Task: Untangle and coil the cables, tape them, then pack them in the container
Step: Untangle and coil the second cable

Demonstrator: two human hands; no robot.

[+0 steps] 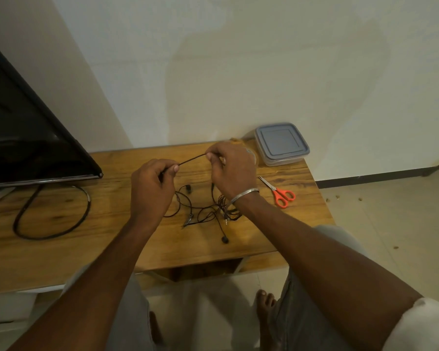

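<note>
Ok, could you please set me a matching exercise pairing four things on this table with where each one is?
Things:
1. scissors
2. lidded container
3. thick black cable
4. thin cable

Places:
A. pinched taut between the left hand and the right hand
B. at the far right corner of the table, by the wall
C. looped on the table below the television
D. lying flat, right of the right wrist

Pairs: 1-D, 2-B, 3-C, 4-A
</note>
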